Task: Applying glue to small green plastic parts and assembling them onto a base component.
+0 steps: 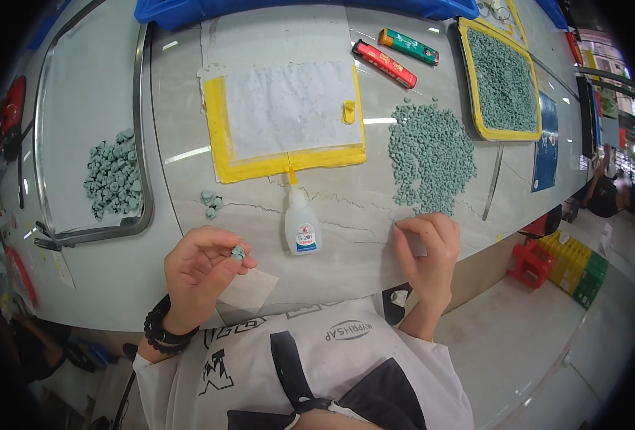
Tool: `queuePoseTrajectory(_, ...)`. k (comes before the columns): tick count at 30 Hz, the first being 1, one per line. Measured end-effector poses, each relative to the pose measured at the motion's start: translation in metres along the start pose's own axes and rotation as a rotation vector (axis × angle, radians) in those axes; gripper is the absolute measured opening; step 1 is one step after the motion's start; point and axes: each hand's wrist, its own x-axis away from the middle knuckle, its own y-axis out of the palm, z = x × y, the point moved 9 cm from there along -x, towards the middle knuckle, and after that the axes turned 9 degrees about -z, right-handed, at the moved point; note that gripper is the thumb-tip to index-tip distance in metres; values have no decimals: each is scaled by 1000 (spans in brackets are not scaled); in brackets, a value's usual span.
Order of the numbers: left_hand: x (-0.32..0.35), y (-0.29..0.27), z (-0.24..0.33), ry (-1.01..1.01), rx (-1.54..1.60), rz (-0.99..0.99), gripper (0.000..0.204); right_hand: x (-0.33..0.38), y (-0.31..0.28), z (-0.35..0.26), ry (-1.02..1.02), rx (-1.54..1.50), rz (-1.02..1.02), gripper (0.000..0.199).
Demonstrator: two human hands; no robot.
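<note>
My left hand [201,269] pinches a small grey-green stone-like piece [238,252] between thumb and fingertips, above the near part of the table. My right hand [432,251] is at the near edge of a spread of tiny grey-green pieces [432,154]. Its thumb and index fingertip meet in a pinch; whatever may be between them is too small to make out. Between my hands lies a white squeeze bottle [303,223] with a yellow nozzle pointing away from me. A few larger clustered pieces [211,203] rest beyond my left hand.
A yellow-taped board [224,168] with white paper lies beyond the bottle. At left, a metal-rimmed tray [137,86] holds a heap of clusters [114,175]. Red [385,64] and green [409,47] lighters lie near a yellow-edged tray [507,134] of tiny pieces. A paper square [249,290] sits by my left wrist.
</note>
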Motion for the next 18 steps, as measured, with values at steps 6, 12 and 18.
queuePoseTrajectory(6,0,1,-3,19,52,-51,23,1,2,-2,-20,40,1,21)
queuePoseTrajectory(12,3,1,-2,36,98,-77,26,-8,-4,-27,-104,-70,40,24)
queuePoseTrajectory(18,1,12,-12,-77,130,-176,29,-38,6,-98,-380,-432,-60,25)
